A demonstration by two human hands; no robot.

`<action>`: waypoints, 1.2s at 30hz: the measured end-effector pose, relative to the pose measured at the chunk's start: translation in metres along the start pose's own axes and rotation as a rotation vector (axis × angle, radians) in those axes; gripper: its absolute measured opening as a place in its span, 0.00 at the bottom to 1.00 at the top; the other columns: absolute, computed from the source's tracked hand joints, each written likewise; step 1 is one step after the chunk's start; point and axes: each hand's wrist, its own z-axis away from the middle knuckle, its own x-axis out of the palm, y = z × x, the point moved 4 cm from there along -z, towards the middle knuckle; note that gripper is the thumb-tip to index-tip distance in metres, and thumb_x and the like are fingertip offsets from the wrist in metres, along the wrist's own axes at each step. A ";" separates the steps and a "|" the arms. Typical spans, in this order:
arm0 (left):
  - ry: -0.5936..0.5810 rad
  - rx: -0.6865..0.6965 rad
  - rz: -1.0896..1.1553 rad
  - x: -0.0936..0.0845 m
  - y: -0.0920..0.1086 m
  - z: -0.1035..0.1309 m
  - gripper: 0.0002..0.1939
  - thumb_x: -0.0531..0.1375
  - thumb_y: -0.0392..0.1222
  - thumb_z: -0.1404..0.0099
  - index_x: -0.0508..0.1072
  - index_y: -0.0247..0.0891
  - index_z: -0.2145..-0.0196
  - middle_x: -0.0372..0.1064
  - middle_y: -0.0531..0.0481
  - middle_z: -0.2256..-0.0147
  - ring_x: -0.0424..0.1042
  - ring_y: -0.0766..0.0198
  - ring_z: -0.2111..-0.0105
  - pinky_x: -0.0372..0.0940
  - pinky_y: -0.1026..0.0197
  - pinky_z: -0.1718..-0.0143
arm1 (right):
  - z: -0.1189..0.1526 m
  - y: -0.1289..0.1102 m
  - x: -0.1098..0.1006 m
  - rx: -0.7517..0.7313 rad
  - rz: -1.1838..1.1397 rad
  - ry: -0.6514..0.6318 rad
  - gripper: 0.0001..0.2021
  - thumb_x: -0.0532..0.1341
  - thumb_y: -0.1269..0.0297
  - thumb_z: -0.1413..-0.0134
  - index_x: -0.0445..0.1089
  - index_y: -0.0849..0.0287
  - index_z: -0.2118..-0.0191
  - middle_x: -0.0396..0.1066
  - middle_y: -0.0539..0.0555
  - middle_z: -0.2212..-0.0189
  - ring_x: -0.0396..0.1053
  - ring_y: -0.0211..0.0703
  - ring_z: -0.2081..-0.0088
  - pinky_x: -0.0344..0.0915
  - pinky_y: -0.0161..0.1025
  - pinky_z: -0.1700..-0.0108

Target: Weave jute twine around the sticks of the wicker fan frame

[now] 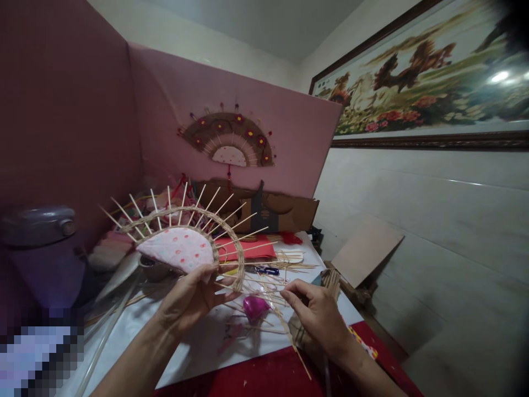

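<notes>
My left hand [194,298] is closed on the lower right corner of a half-round fan frame [177,248], held tilted above the table. Its centre is white cloth with red dots, edged in twine. Thin wooden sticks radiate from it, and a braided twine band [225,226] weaves through them in an arc. Just right of the band's lower end, my right hand [312,309] pinches thumb and forefinger together. Something thin and pale runs to those fingertips, but whether it is twine or a stick I cannot make out. Below lies a shiny magenta object [255,307].
Loose sticks [295,353], a dark blue-handled tool [268,271] and red paper [252,248] lie on the white tabletop [198,353]. Behind stands a cardboard box [289,212]. A finished-looking decorated fan [229,138] hangs on the pink panel. Crumpled brown paper [303,333] is under my right hand.
</notes>
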 end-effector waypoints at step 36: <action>-0.191 -0.195 -0.131 0.005 -0.023 0.002 0.13 0.53 0.33 0.42 0.75 0.23 0.65 0.73 0.35 0.68 0.70 0.51 0.65 0.65 0.47 0.61 | -0.031 -0.034 0.015 -0.393 0.303 0.295 0.08 0.54 0.65 0.42 0.70 0.58 0.68 0.73 0.51 0.75 0.70 0.36 0.73 0.54 0.32 0.68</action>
